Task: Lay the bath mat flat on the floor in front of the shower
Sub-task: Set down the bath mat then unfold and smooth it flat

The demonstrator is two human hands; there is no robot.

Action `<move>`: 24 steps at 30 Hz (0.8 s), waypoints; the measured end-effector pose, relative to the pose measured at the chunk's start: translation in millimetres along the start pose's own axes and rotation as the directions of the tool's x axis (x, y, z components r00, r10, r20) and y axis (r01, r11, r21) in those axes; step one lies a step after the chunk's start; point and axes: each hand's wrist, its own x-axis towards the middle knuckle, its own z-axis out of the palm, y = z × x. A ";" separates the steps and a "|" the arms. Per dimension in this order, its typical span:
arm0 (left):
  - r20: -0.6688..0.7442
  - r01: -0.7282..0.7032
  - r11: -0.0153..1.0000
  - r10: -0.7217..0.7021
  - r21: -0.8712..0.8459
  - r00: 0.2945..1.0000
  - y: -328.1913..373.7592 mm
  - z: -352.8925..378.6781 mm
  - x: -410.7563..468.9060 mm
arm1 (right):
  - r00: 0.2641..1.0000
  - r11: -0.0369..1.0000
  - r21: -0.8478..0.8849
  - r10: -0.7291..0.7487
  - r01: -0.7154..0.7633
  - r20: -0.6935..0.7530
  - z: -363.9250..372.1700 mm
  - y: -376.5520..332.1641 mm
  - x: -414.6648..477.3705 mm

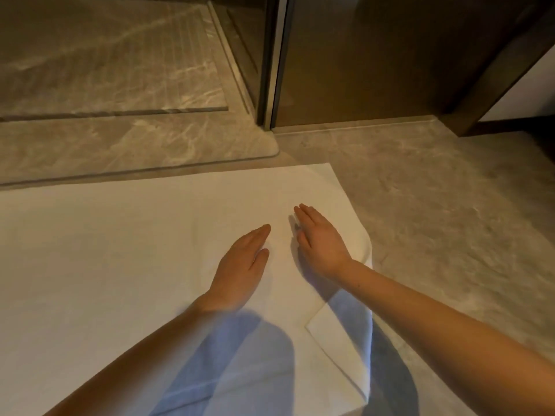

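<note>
1. A white bath mat point(120, 265) lies spread on the marble floor point(450, 220) of a bathroom, seen from the head camera of the person bending over it.
2. The mat's far edge runs just beside the bottom of the shower's glass door point(180, 145), whose rounded lower corner sits near the mat's far right corner.
3. The left hand point(243, 265) rests palm down on the mat, fingers straight and together, gripping nothing.
4. The right hand point(321, 244) lies flat just beside it, also palm down with straight fingers pointing away from the person, near the mat's right edge.
5. The two hands are close but apart, with a narrow strip of white cloth showing between them.
6. At the near right, a corner flap point(336, 349) of the mat is folded over on top of the rest, and the right edge bulges slightly above it, so that side is not yet flat.
7. Bluish shadows of both bare forearms fall across the near part of the mat.
8. Beyond the glass, the veined shower floor point(105, 55) stretches away to the left.
9. A dark metal post point(270, 70) stands upright at the shower's corner, with a brown wall panel point(375, 55) to its right.
</note>
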 end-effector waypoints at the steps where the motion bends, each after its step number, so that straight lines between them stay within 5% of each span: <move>1: -0.026 -0.076 0.958 0.087 0.278 0.996 -12.8 -8.6 -5.6 | 0.999 0.999 -0.029 -0.026 0.027 0.020 10.5 -12.0 -4.3; 4: -0.006 -0.125 0.757 0.168 0.642 0.986 -39.6 -36.1 -26.4 | 0.996 0.994 -0.078 -0.076 0.080 0.047 40.5 -51.4 -18.2; 9: 0.059 -0.052 0.639 0.011 0.767 0.998 -79.3 -66.8 -50.7 | 0.990 0.989 -0.094 -0.103 0.112 0.096 79.4 -98.5 -36.6; 24: 0.029 -0.060 0.662 0.058 0.747 0.998 -98.6 -78.4 -64.1 | 0.979 0.976 -0.156 -0.129 0.155 0.160 90.7 -101.4 -39.6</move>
